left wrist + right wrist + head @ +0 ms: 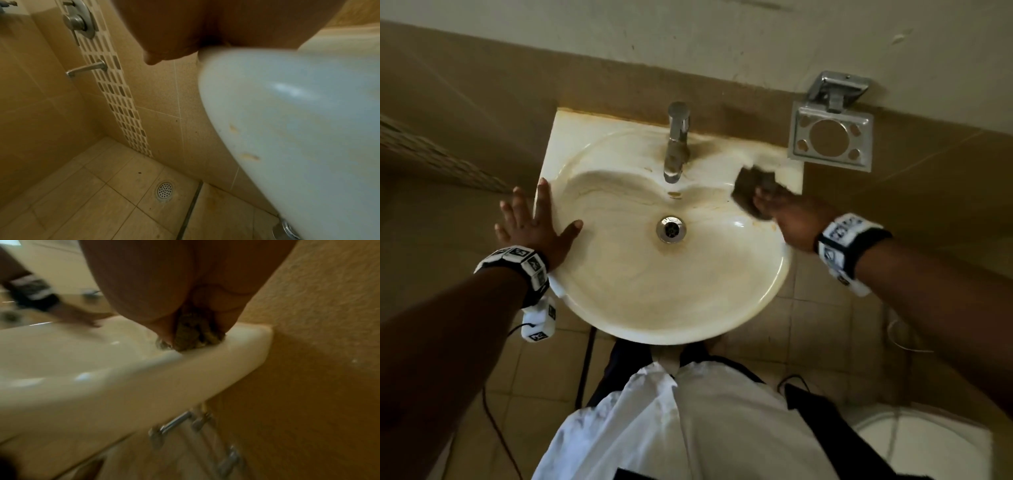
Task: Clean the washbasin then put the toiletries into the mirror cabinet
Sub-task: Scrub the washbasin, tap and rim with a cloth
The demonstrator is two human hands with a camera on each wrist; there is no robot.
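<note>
I judge that I am in the first step, the cleaning of the washbasin (661,294); nothing for the cabinet is started, and I see no toiletries and no mirror cabinet in these views.

The washbasin is fixed on the tiled wall, directly under me. It is cream white with brown and yellow stains around the tap (677,144), along the back edge and around the drain (671,229). The front part of the bowl looks more clean.

My left hand (534,226) lies flat on the left rim with straight, spread fingers, thumb toward the bowl; it holds nothing and only supports me.

My right hand (796,219) grips a dark scrub pad (751,190), fingers curled around it, and presses it on the right back rim of the basin. This hand is blurred, so I think it is in the middle of a stroke.

The next move, in my opinion, needs firm pressure and short strokes toward the tap base, where the stain is darkest, then down to the drain ring.

Beside the basin, on the wall, hangs an empty metal holder (831,138).
</note>
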